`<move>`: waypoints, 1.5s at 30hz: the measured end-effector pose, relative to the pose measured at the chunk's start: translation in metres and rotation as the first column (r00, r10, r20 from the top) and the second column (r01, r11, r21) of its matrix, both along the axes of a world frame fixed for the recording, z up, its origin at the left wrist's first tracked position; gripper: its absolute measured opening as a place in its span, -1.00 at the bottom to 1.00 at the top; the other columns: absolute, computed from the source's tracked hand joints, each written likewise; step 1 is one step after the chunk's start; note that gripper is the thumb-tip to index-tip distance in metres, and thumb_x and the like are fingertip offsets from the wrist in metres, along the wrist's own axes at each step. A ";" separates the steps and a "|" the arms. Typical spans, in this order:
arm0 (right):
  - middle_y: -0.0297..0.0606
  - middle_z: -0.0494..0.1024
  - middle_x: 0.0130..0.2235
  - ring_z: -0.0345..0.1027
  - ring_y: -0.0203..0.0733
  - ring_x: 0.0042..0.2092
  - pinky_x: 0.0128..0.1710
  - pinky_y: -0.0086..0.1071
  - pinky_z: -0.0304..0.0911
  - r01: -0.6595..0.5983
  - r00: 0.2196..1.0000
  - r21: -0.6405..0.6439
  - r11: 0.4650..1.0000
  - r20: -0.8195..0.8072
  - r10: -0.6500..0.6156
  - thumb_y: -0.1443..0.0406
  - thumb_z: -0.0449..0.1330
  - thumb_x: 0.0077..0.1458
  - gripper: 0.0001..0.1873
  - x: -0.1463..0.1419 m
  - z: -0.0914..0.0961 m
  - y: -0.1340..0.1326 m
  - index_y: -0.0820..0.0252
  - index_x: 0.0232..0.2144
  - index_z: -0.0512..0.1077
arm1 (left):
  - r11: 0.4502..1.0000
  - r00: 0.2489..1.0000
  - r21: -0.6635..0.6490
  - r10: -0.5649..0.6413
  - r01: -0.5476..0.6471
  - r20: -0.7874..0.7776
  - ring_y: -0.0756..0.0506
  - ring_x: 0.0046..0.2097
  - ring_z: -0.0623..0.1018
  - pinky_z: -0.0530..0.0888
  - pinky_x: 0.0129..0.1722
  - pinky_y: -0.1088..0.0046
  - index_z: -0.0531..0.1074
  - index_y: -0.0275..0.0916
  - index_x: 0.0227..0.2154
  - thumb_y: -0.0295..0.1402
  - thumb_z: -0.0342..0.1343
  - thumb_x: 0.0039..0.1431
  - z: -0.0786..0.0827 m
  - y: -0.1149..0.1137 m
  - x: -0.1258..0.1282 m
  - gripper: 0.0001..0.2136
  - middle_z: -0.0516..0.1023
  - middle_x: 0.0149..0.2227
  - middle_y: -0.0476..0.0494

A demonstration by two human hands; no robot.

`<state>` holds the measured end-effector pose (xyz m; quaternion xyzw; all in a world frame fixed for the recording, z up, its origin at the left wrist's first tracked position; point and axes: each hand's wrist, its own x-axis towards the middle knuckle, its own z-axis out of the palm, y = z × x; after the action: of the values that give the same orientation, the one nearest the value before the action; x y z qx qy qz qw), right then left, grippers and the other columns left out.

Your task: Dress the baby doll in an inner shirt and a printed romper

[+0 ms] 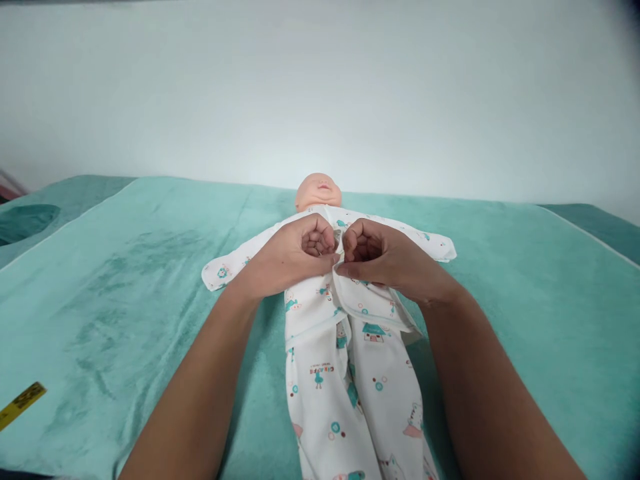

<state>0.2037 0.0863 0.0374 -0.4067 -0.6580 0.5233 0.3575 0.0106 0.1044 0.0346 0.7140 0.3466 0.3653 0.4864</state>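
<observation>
A baby doll (319, 192) lies on its back on a teal towel (125, 287), head away from me. It wears a white printed romper (350, 373) with small teal and pink pictures. Both my hands rest on the doll's chest, side by side. My left hand (295, 253) is closed, fingers curled, pinching the left front edge of the romper. My right hand (383, 257) is closed too, its fingertips pinching the right front flap at the middle seam. The two hands almost touch at the romper's opening.
The towel covers a wide padded surface; a darker teal cover (595, 223) shows at the right and far left. A yellow strip (23, 403) lies at the lower left edge. A plain white wall (320, 87) stands behind.
</observation>
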 end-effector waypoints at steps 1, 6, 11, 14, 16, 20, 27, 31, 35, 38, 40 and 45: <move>-0.53 0.22 -0.53 0.02 -0.47 -0.55 -0.60 -0.51 -0.02 -0.005 1.000 -0.008 1.000 0.001 0.005 0.36 0.31 -0.04 -0.77 0.000 0.000 0.000 0.16 -0.42 0.28 | 1.000 1.000 0.010 0.002 -0.002 -0.006 0.08 -0.44 0.33 0.27 -0.48 0.58 0.30 -0.23 -0.41 -0.47 0.14 0.01 -0.001 0.000 0.000 -0.89 0.30 -0.47 0.07; -0.51 0.23 -0.52 0.02 -0.47 -0.55 -0.63 -0.52 -0.03 -0.014 1.000 -0.035 0.999 0.007 0.014 0.34 0.31 -0.02 -0.78 0.001 0.001 -0.001 0.16 -0.42 0.29 | 0.997 0.997 0.066 0.048 -0.044 -0.060 0.08 -0.44 0.34 0.26 -0.50 0.57 0.29 -0.21 -0.43 -0.51 0.10 -0.03 -0.004 0.000 0.001 -0.88 0.31 -0.47 0.07; -0.50 0.22 -0.52 0.07 -0.44 -0.54 -0.64 -0.52 0.00 -0.023 1.000 -0.045 0.999 0.002 0.023 0.28 0.31 0.00 -0.78 0.001 0.001 0.000 0.15 -0.41 0.29 | 0.999 0.999 0.024 0.049 -0.049 0.013 0.09 -0.46 0.36 0.29 -0.52 0.59 0.28 -0.21 -0.43 -0.55 0.08 -0.06 -0.007 0.002 0.001 -0.86 0.32 -0.46 0.07; -0.47 0.27 -0.54 0.13 -0.42 -0.54 -0.63 -0.52 0.05 -0.033 0.999 -0.034 0.999 0.005 0.033 0.24 0.26 0.07 -0.81 0.002 0.002 0.000 0.16 -0.39 0.31 | 0.999 0.994 -0.046 0.006 -0.002 0.106 0.10 -0.48 0.39 0.34 -0.50 0.58 0.27 -0.22 -0.43 -0.55 0.10 -0.06 -0.007 0.003 0.001 -0.85 0.34 -0.43 0.08; -0.46 0.31 -0.55 0.16 -0.41 -0.54 -0.62 -0.52 0.06 -0.042 0.999 -0.028 0.999 0.002 0.042 0.24 0.23 0.10 -0.84 0.002 0.002 0.000 0.16 -0.38 0.32 | 0.997 0.992 -0.073 -0.007 0.016 0.128 0.11 -0.48 0.41 0.36 -0.49 0.58 0.28 -0.22 -0.43 -0.53 0.11 -0.04 -0.006 0.004 0.001 -0.86 0.36 -0.42 0.07; -0.47 0.33 -0.55 0.16 -0.42 -0.55 -0.62 -0.53 0.05 -0.055 0.998 -0.037 0.998 -0.040 0.054 0.24 0.24 0.11 -0.84 0.003 0.000 0.001 0.17 -0.36 0.32 | 0.996 0.993 -0.085 -0.012 0.022 0.116 0.10 -0.50 0.42 0.38 -0.49 0.59 0.32 -0.23 -0.42 -0.50 0.14 0.00 -0.004 0.004 0.001 -0.89 0.36 -0.49 0.09; -0.45 0.36 -0.54 0.19 -0.41 -0.54 -0.64 -0.53 0.03 -0.083 0.991 -0.045 0.996 -0.107 0.078 0.22 0.26 0.09 -0.81 0.005 -0.004 0.004 0.17 -0.33 0.33 | 0.994 0.990 -0.083 -0.061 0.072 0.123 0.10 -0.49 0.43 0.40 -0.47 0.59 0.41 -0.24 -0.35 -0.44 0.17 0.05 -0.005 0.005 -0.004 -0.91 0.42 -0.48 0.06; -0.43 0.39 -0.53 0.21 -0.39 -0.53 -0.62 -0.51 0.03 -0.071 0.996 -0.015 0.997 -0.055 0.070 0.18 0.25 0.11 -0.79 0.004 0.001 0.001 0.15 -0.34 0.32 | 0.991 0.991 -0.074 -0.104 0.111 0.089 0.06 -0.42 0.47 0.42 -0.42 0.55 0.43 -0.23 -0.30 -0.37 0.21 0.07 -0.002 0.005 -0.006 -0.86 0.49 -0.43 0.02; -0.43 0.34 -0.52 0.12 -0.39 -0.53 -0.59 -0.46 0.01 0.062 0.987 0.151 0.987 0.139 -0.083 0.10 0.17 0.17 -0.75 -0.001 0.004 -0.020 0.14 -0.40 0.32 | 1.000 0.999 0.004 -0.030 0.030 0.028 0.02 -0.42 0.48 0.40 -0.42 0.52 0.41 -0.21 -0.31 -0.31 0.19 0.12 -0.005 -0.016 -0.007 -0.87 0.48 -0.48 0.03; -0.39 0.33 -0.50 0.14 -0.32 -0.47 -0.51 -0.41 0.05 0.098 0.904 0.401 0.911 0.347 -0.250 0.09 0.17 0.17 -0.73 -0.003 -0.005 -0.049 0.13 -0.44 0.31 | 0.968 0.983 0.212 0.155 -0.132 -0.099 0.02 -0.41 0.43 0.36 -0.43 0.50 0.42 -0.19 -0.38 -0.34 0.12 0.18 -0.016 -0.052 -0.012 -0.94 0.47 -0.45 0.01; -0.29 0.41 -0.37 0.24 -0.23 -0.36 -0.42 -0.35 0.14 0.018 0.835 0.552 0.834 0.450 -0.316 0.12 0.21 0.14 -0.79 -0.004 -0.015 -0.069 0.12 -0.37 0.34 | 0.919 0.961 0.368 0.215 -0.140 -0.173 -0.04 -0.28 0.46 0.41 -0.31 0.43 0.45 -0.17 -0.34 -0.38 0.11 0.18 -0.026 -0.077 -0.014 -0.96 0.49 -0.33 -0.05; -0.15 0.45 -0.17 0.30 -0.05 -0.14 -0.21 -0.19 0.24 -0.041 0.751 0.732 0.680 0.472 -0.462 0.30 0.14 0.20 -0.88 -0.002 -0.034 -0.095 0.09 -0.18 0.38 | 0.788 0.845 0.588 0.431 -0.182 -0.316 -0.16 -0.10 0.41 0.40 -0.11 0.24 0.43 -0.18 -0.16 -0.41 0.05 0.21 -0.043 -0.114 -0.010 -0.84 0.44 -0.16 -0.16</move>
<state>0.2019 -0.0085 0.0032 -0.4654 -0.8298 0.0186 0.3072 0.0003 -0.0095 -0.0082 0.8155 0.4441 0.3547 0.1094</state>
